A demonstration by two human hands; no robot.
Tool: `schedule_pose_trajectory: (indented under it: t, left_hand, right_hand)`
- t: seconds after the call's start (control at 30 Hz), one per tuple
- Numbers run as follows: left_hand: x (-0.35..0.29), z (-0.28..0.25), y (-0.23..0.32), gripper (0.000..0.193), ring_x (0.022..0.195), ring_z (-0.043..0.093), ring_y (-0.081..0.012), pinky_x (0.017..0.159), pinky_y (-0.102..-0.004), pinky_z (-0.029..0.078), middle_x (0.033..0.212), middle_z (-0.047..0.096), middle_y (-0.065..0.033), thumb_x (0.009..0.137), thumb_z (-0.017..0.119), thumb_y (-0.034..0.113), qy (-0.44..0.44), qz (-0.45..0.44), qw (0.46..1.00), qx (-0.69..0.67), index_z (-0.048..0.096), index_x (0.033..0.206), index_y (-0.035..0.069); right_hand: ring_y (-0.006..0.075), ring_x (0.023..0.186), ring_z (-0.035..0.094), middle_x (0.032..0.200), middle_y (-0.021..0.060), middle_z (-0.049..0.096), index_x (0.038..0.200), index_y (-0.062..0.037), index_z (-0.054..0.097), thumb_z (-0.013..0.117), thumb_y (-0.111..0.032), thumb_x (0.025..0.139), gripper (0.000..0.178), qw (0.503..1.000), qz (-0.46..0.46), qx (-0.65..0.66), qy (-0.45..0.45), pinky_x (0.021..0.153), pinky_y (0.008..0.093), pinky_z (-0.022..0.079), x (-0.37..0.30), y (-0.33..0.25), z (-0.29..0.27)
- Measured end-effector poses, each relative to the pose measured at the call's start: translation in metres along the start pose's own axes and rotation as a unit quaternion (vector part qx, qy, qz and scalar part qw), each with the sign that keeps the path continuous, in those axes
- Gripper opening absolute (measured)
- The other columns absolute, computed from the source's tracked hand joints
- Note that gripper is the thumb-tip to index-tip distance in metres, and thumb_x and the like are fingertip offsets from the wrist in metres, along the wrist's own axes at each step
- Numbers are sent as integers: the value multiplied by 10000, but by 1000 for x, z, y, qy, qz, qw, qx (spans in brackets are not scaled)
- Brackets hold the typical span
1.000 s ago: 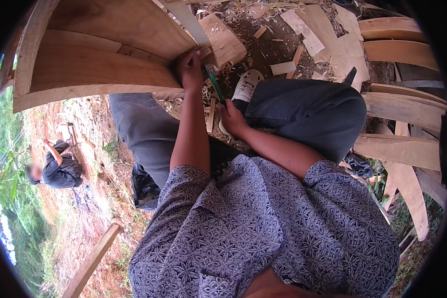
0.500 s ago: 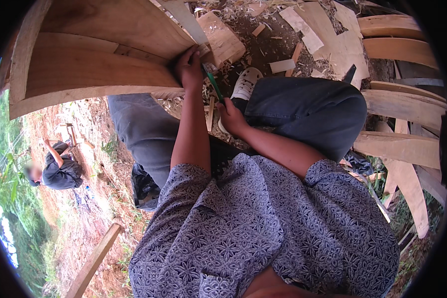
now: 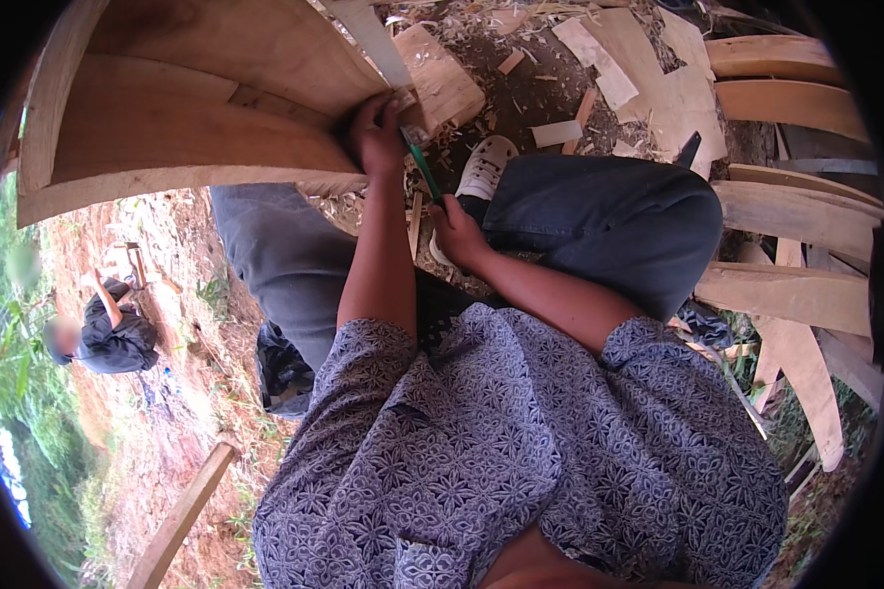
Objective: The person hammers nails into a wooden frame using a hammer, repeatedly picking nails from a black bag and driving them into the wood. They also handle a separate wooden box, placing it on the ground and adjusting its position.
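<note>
My right hand (image 3: 459, 236) is closed round the lower end of a slim green-handled tool (image 3: 425, 173). The tool slants up and left toward my left hand; its far tip, by the wood, is too small to make out. Fingers bent, my left hand (image 3: 375, 137) grips the end of a wooden piece (image 3: 403, 99) at the corner of a large wooden frame. That frame has broad, smooth brown panels (image 3: 167, 128) and a pale curved edge board (image 3: 196, 177). Part of the left hand's grip lies in shadow.
A wood block (image 3: 437, 77) lies beyond my hands, among shavings and thin offcuts (image 3: 599, 64). Several curved boards (image 3: 786, 206) are stacked at the right. My shoe (image 3: 486, 167) is close to the tool. Another person (image 3: 113, 329) sits on the slope at far left.
Both hands and the green-handled tool keep nearly the same place. The whole view has shifted slightly.
</note>
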State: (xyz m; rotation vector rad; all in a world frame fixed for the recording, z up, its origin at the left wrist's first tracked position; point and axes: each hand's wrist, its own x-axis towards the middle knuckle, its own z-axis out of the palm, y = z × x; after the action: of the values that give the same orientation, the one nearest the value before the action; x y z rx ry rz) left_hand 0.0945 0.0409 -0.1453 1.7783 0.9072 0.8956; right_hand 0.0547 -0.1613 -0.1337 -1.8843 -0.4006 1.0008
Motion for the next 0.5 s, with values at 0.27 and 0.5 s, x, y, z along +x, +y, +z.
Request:
schedule_pose_trajectory:
  t: [0.27, 0.5]
  left_hand:
    - [-1, 3, 1, 166, 851, 689, -195, 833, -327, 526, 931, 741, -126, 910, 735, 167, -10, -18, 1000, 8, 740, 1006, 32]
    - [0, 14, -15, 142, 837, 686, -190, 834, -332, 532, 927, 735, -112, 914, 716, 153, -12, -14, 1000, 5, 734, 989, 34]
  right_hand:
    - [522, 998, 626, 942, 307, 652, 1194, -50, 512, 475, -369, 1052, 351, 999, -13, -7, 28, 795, 531, 480, 0, 0, -2]
    - [101, 703, 597, 771, 74, 605, 1218, -27, 626, 543, -288, 1055, 318, 991, -77, -3, 107, 641, 307, 478, -12, -42, -26]
